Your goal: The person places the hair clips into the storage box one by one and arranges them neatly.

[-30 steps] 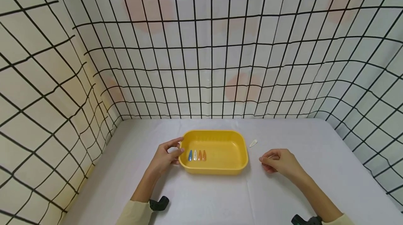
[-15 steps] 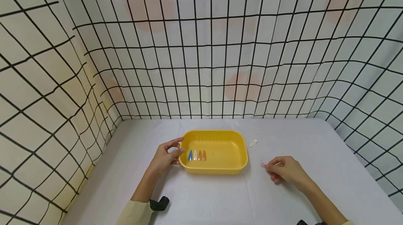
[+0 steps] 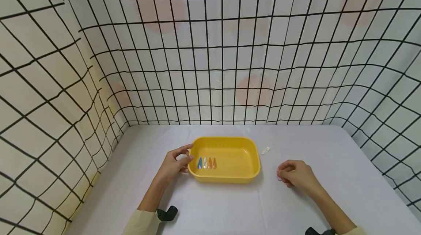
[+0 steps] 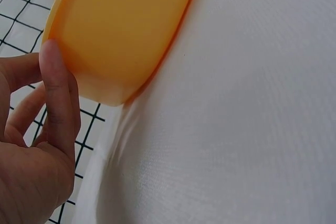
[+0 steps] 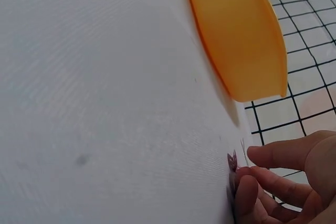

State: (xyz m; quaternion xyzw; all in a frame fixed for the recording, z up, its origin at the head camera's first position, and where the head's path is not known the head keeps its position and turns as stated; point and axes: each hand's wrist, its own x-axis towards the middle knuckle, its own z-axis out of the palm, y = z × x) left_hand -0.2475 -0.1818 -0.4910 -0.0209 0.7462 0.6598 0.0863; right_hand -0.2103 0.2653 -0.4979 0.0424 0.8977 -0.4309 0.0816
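Observation:
My left hand (image 3: 172, 162) holds the left end of a yellow tray (image 3: 236, 160), thumb on the rim and fingers behind it. Inside that tray, near its left end, lie a blue hair clip (image 3: 200, 163), a white hair clip (image 3: 205, 162) and two orange hair clips (image 3: 212, 163) in a row. To the right of the tray my right hand (image 3: 297, 174) pinches a small pink hair clip (image 5: 232, 161) low over the table; the fingers partly hide it. Another white hair clip (image 3: 265, 150) lies on the cloth just off the tray's right side.
A white cloth (image 3: 227, 205) covers the table. Behind it and along both sides rises a white backdrop with a black grid (image 3: 210, 59). Dark wrist cameras (image 3: 167, 213) are worn on both wrists.
My right hand has moved slightly right and down, away from the tray. The pink clip showed at its fingertips half a second ago and is now mostly covered. The left hand stays put.

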